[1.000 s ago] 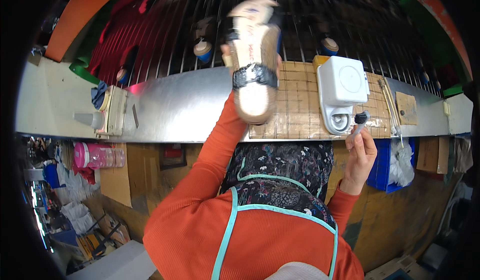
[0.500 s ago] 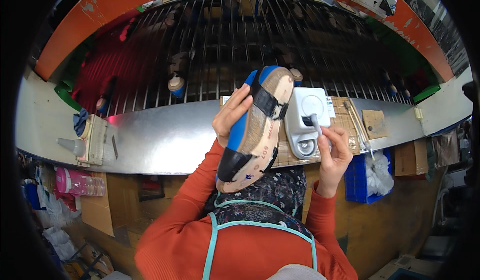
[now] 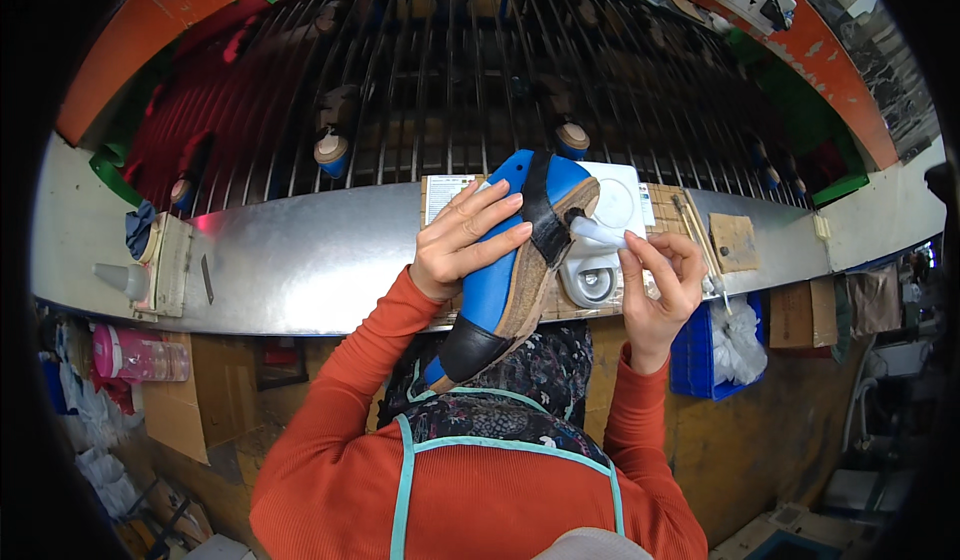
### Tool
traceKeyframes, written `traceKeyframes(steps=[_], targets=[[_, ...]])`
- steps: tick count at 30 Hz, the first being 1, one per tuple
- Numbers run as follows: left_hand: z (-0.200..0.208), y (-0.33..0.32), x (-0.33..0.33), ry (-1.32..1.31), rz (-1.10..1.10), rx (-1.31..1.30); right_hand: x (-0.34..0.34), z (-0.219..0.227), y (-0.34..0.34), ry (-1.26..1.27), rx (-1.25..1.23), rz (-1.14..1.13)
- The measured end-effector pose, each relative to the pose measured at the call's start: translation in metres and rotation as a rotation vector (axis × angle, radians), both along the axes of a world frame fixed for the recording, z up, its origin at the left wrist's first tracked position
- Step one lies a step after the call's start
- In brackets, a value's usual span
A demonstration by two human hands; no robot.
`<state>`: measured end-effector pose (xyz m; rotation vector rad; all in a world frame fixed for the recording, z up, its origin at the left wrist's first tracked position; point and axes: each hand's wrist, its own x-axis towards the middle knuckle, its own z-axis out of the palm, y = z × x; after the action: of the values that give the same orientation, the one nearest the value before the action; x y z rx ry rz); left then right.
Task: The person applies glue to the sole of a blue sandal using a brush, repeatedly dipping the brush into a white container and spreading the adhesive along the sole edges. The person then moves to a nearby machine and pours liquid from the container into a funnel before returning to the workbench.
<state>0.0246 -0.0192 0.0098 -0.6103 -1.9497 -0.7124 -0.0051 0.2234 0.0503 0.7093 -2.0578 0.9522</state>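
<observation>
My left hand [image 3: 465, 245] is wrapped over a sandal on a blue last [image 3: 485, 295], with black straps and a brown sole edge. The sandal hangs tilted above the counter's front edge, its sole side facing right. Between thumb and fingers, my right hand [image 3: 665, 285] pinches a small brush with a pale handle [image 3: 600, 234]. Its dark tip is at the sole edge beside the upper strap; whether it touches cannot be made out. Just behind stands a white pot-like dispenser [image 3: 622, 195] with a round cup at its front, partly covered by the sandal and brush.
Beyond the metal counter [image 3: 300, 270] runs a conveyor of metal rods [image 3: 430, 80] carrying several lasted shoes, one [image 3: 331, 150] near its front edge. Thin sticks [image 3: 695, 230] lie right of the dispenser. A blue crate [image 3: 690, 360] holds white plastic below the counter. A squeeze bottle [image 3: 120, 279] lies left.
The brush has left the white dispenser and moved up and left to the sandal's edge. My left hand has rolled the sandal, turning its sole away and showing more of the blue last.
</observation>
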Motion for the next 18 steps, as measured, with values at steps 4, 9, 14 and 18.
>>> traceKeyframes(steps=[4, 9, 14, 18], targets=[[0.005, -0.002, -0.001, -0.031, -0.05, -0.009, -0.005, 0.008, 0.007, 0.109, 0.116, 0.011], [0.012, -0.006, -0.001, -0.094, -0.12, -0.028, -0.014, 0.022, 0.016, 0.161, 0.224, 0.1], [0.016, -0.008, -0.002, -0.109, -0.203, -0.027, -0.03, 0.038, 0.029, 0.05, 0.317, 0.255], [0.012, -0.003, -0.001, -0.12, -0.266, 0.082, -0.035, 0.044, 0.032, -0.025, 0.264, 0.397]])
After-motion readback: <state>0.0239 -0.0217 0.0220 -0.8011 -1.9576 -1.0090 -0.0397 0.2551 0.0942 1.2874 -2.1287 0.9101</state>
